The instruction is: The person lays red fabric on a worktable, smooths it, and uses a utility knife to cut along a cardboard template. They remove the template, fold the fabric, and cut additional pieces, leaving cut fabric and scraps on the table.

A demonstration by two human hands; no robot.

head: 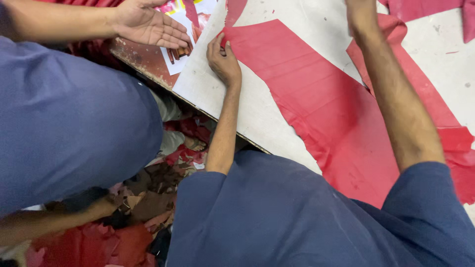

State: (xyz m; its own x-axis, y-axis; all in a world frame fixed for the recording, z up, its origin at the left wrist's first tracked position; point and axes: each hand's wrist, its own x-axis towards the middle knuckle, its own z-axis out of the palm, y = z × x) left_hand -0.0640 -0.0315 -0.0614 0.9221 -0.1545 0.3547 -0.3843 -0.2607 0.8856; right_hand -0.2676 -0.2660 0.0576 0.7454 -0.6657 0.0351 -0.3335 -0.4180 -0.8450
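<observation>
The big white table (277,118) lies under both hands. On it is a long red sheet (316,99), like soft leather. It runs slanted, from the left hand (223,58) at its near tip across and down under the right arm. The left hand is flat, fingers together, pressing on that pointed end. The right hand (360,15) is farther up, by the sheet's other edge; I cannot tell how its fingers are. Another person's open hand (148,22) hovers just left of the left hand.

Sheet (316,94) on table (213,84), scraps (148,198) below.
</observation>
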